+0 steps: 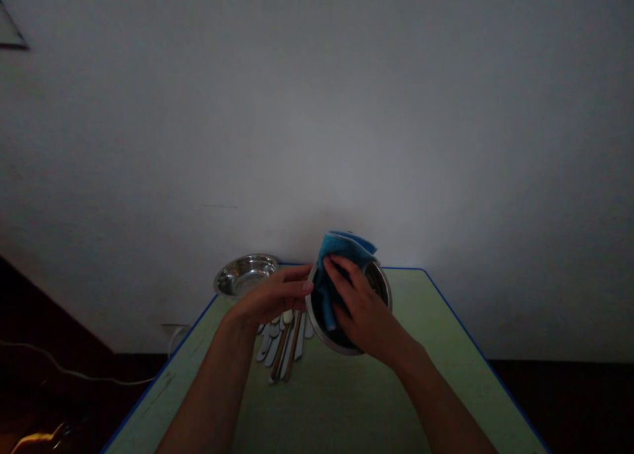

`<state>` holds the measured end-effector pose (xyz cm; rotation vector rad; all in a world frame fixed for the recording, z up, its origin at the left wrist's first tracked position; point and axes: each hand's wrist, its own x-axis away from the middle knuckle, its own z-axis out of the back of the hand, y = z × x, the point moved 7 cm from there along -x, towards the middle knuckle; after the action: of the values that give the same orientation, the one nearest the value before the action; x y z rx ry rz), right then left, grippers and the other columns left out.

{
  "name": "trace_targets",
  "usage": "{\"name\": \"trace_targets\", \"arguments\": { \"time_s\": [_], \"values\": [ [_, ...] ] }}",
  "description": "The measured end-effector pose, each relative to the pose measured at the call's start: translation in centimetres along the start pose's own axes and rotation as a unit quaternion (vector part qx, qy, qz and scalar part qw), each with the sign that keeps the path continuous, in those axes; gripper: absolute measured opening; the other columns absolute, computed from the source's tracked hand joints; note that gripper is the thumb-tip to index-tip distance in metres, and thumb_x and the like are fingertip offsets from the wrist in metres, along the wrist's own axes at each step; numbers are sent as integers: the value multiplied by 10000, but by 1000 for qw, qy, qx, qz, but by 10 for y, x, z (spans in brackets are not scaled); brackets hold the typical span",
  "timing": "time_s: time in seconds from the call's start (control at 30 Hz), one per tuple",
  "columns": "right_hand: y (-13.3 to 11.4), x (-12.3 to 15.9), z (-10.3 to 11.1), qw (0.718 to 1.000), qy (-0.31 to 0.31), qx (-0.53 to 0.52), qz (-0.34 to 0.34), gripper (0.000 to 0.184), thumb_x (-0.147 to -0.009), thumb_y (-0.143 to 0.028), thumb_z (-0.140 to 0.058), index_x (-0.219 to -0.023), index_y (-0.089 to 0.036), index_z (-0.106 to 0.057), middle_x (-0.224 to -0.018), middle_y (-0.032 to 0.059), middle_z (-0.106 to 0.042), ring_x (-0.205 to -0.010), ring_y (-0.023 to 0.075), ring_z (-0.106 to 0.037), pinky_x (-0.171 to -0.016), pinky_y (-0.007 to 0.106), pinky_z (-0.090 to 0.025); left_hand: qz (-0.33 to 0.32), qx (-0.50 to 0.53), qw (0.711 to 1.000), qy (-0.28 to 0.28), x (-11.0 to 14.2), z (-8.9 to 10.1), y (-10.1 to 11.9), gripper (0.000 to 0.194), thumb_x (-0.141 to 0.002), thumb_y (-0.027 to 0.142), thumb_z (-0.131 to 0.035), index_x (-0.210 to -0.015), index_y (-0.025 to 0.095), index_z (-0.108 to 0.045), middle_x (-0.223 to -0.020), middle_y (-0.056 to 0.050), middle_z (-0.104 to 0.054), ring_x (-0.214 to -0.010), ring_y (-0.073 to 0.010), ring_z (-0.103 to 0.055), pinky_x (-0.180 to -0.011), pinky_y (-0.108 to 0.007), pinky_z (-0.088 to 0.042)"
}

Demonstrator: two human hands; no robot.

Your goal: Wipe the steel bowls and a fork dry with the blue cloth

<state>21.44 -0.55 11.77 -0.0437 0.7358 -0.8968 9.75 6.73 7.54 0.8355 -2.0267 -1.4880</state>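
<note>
A round metal bowl (323,332) is tilted up above the table, its open side facing me. My left hand (277,290) grips its left rim, with the thumb on the near side and the other fingers partly hidden behind. Pressed into the bowl is a blue cloth (341,246), draped over the far rim. My right hand (359,302) holds the cloth against the inside, fingers bent over it. Below my left hand lies a bunch of cutlery (284,348), partly covered by that hand and the bowl.
Another shiny metal bowl (246,272) stands at the table's back left corner. The pale green table (337,408) has a blue edge and meets a grey wall (317,143). A white cable (89,377) runs along the left, beyond the table.
</note>
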Motion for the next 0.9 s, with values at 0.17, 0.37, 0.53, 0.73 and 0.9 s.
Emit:
{"name": "trace_targets", "arguments": {
  "time_s": [0.17,0.37,0.53,0.73,0.9],
  "values": [
    [-3,-1,2,998,-19,-57,9,694,-818,-44,-403,-1456,-247,-218,-1472,60,-274,-1373,183,-233,-1152,438,-200,0,9,1000,-2,0,0,0,418,-641,322,-804,-1020,181,-700,-828,-40,-687,-668,-130,-634,-599,-228,-535],
    [-5,-2,3,995,-25,-94,25,708,-802,-19,-414,-1444,-275,-257,-1459,33,-314,-1359,158,-264,-1155,412,-190,-11,17,1000,-11,-1,1,-2,458,-652,352,-795,-1048,150,-684,-867,-73,-693,-653,-131,-626,-596,-239,-537],
    [-6,-2,3,991,-36,-125,25,713,-793,-5,-412,-1429,-304,-288,-1449,16,-334,-1343,148,-301,-1150,400,-208,-21,15,999,-22,-3,4,-5,440,-674,360,-777,-1040,137,-679,-849,-86,-699,-675,-157,-639,-617,-269,-543],
    [-9,0,3,989,-54,-133,22,743,-780,2,-424,-1430,-326,-276,-1456,6,-330,-1337,161,-325,-1138,410,-246,-26,5,1000,-9,-3,8,-5,470,-663,372,-783,-1061,144,-678,-961,-118,-697,-739,-173,-646,-630,-262,-537],
    [-11,0,4,988,-53,-139,33,735,-777,2,-419,-1421,-331,-296,-1451,11,-343,-1341,173,-325,-1132,432,-253,-31,9,999,-8,-2,6,-2,500,-640,372,-799,-1079,165,-679,-1008,-113,-687,-745,-162,-637,-643,-264,-538]
  ]
}}
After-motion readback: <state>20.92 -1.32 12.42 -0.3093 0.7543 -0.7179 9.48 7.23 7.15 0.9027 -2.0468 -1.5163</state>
